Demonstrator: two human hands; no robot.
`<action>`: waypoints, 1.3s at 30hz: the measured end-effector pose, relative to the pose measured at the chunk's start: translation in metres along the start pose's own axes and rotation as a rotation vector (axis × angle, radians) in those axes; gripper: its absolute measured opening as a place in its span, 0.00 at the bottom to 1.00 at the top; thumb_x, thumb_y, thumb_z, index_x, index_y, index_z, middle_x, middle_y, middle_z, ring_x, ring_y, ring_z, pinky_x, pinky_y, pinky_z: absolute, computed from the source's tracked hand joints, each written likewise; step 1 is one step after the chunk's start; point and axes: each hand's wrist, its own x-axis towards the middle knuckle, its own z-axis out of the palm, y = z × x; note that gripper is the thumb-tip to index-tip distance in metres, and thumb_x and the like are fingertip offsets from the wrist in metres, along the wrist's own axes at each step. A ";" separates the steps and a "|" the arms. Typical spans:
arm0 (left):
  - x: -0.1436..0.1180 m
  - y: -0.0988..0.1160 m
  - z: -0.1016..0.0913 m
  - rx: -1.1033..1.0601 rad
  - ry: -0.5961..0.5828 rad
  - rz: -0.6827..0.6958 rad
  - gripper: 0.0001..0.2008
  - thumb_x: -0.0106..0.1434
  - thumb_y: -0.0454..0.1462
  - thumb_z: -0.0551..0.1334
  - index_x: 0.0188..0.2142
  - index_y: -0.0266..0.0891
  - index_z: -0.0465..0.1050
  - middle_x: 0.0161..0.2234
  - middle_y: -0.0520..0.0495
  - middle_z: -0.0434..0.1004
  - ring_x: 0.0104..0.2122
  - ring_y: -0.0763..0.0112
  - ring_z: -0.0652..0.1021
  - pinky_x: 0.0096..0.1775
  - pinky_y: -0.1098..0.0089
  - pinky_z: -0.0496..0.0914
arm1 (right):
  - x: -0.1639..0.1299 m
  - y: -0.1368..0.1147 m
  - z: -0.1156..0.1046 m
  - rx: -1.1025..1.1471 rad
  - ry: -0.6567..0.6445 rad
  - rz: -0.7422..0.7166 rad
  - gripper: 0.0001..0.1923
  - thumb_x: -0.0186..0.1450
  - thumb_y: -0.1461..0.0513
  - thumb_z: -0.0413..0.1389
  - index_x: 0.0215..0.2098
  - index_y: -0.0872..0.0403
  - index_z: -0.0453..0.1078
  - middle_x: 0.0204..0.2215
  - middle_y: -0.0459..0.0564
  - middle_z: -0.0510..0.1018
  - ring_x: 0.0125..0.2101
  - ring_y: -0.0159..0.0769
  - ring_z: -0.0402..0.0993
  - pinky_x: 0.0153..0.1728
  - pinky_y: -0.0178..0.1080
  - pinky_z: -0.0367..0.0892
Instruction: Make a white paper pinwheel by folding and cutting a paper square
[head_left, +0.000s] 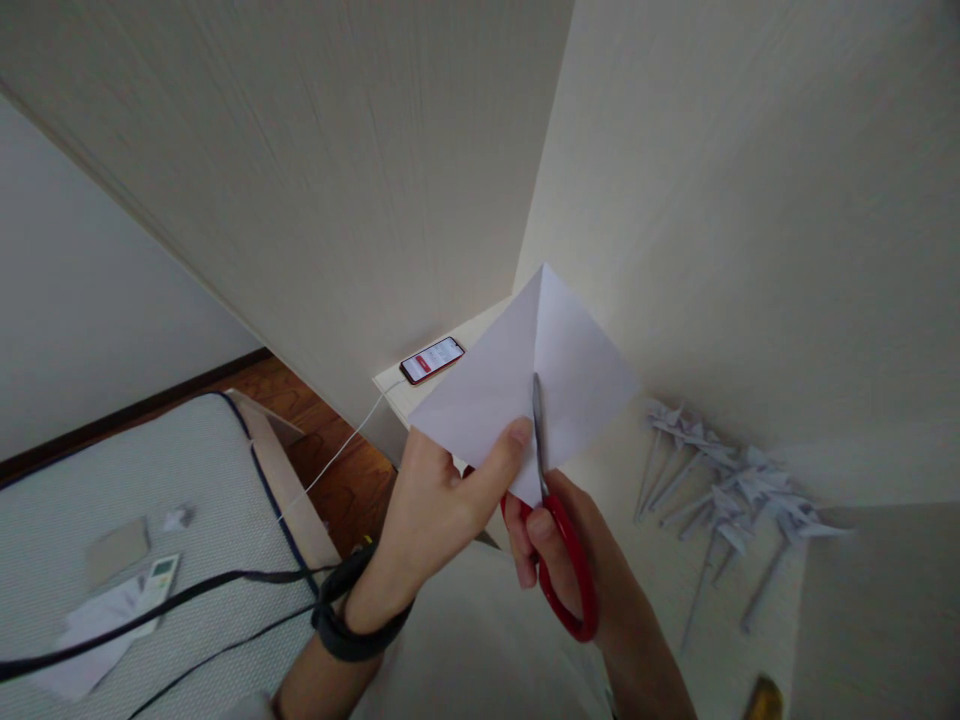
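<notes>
My left hand (439, 510) pinches the lower left part of a folded white paper square (517, 375), thumb on top near the crease. My right hand (559, 545) grips red-handled scissors (562, 560). Their grey blades run up along the paper's centre crease from its bottom corner. The paper is held up in the air above the white desk (660, 560).
A pile of several white paper pinwheels on sticks (720, 490) lies on the desk at right. A phone (432, 359) with a white cable rests at the desk's far corner. Left below is a mattress (112, 470) with a remote control (157, 577), papers and black cords. Walls close in behind.
</notes>
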 end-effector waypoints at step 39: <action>0.012 -0.009 -0.025 -0.225 -0.375 -0.288 0.05 0.51 0.34 0.67 0.30 0.42 0.80 0.26 0.48 0.81 0.25 0.66 0.77 0.25 0.71 0.71 | 0.010 0.000 -0.050 0.051 0.297 -0.267 0.13 0.58 0.63 0.64 0.31 0.48 0.63 0.26 0.42 0.71 0.24 0.33 0.68 0.23 0.35 0.66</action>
